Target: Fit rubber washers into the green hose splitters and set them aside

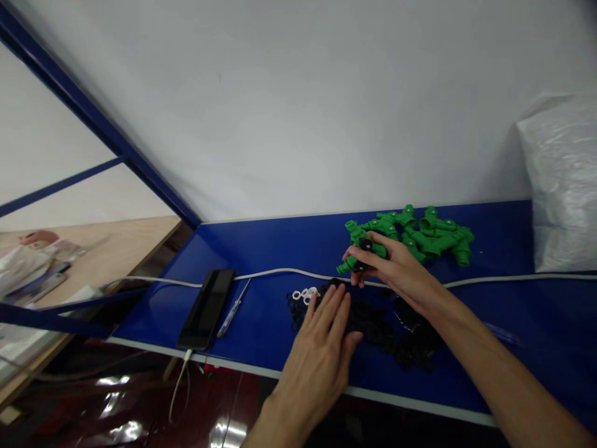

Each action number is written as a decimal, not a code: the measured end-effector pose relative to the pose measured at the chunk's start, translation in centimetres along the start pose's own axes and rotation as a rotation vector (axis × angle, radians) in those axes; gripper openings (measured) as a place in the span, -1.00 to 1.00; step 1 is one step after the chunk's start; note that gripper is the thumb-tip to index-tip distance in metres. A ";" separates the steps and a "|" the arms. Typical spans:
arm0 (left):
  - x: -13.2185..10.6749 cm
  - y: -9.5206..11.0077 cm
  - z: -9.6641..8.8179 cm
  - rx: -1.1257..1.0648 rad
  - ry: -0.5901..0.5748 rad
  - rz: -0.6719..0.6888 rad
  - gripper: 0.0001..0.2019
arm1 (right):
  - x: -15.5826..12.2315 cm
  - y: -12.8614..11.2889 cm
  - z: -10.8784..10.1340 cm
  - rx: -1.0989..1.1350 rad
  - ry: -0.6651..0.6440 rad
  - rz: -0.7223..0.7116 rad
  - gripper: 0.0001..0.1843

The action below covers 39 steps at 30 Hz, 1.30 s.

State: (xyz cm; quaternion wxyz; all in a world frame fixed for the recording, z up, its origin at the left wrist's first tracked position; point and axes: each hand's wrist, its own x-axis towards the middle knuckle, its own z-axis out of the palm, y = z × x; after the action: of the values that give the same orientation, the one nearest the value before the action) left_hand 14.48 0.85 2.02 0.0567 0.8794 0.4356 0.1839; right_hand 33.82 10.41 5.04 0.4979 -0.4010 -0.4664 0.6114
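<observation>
My right hand (396, 267) holds a green plastic pipe fitting (358, 252) with a black part on it, just above the blue table (261, 242). Its fingers are closed round the fitting. Behind it lies a heap of green fittings (431, 233). My left hand (321, 345) lies flat with fingers stretched out, resting on a pile of small black rings and parts (387, 326). A few white rings (305, 292) lie at the pile's left edge, near my left fingertips.
A black phone (206, 308) with a cable lies at the table's front left, a small screwdriver (234, 307) beside it. A white cable (280, 272) runs across the table. A white plastic sack (562, 180) stands far right. A wooden bench with clutter (41, 261) is at left.
</observation>
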 end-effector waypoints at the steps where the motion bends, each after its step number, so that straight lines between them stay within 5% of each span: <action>1: 0.4 0.5 0.5 0.011 -0.034 0.007 -0.45 | -0.1 0.0 0.1 -0.006 0.000 0.015 -0.60; 9: 2.8 1.7 2.5 -0.002 -0.045 0.030 -0.44 | -0.1 -0.1 -0.2 -0.010 0.055 0.073 -0.53; 15: 2.4 1.5 1.4 -0.160 0.086 0.004 -0.60 | -0.4 0.0 -0.1 -0.024 -0.016 0.062 -0.58; 21: -1.7 -2.3 -0.2 -0.158 0.345 -0.348 -0.84 | -0.5 -0.4 0.3 -0.023 -0.052 0.049 -0.57; 25: -1.8 -4.0 -0.7 -0.112 0.276 -0.428 -0.82 | -0.7 -0.5 0.4 -0.029 -0.069 0.033 -0.58; 39: 1.8 -4.6 -2.3 -0.184 0.018 -0.473 -0.90 | -0.9 -0.2 0.3 0.000 -0.189 0.051 -0.60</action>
State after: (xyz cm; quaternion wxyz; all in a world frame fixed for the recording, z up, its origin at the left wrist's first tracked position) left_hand 11.16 4.96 3.46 0.1740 0.7426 0.6110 0.2120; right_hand 33.68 9.52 5.30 0.4360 -0.3532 -0.5009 0.6590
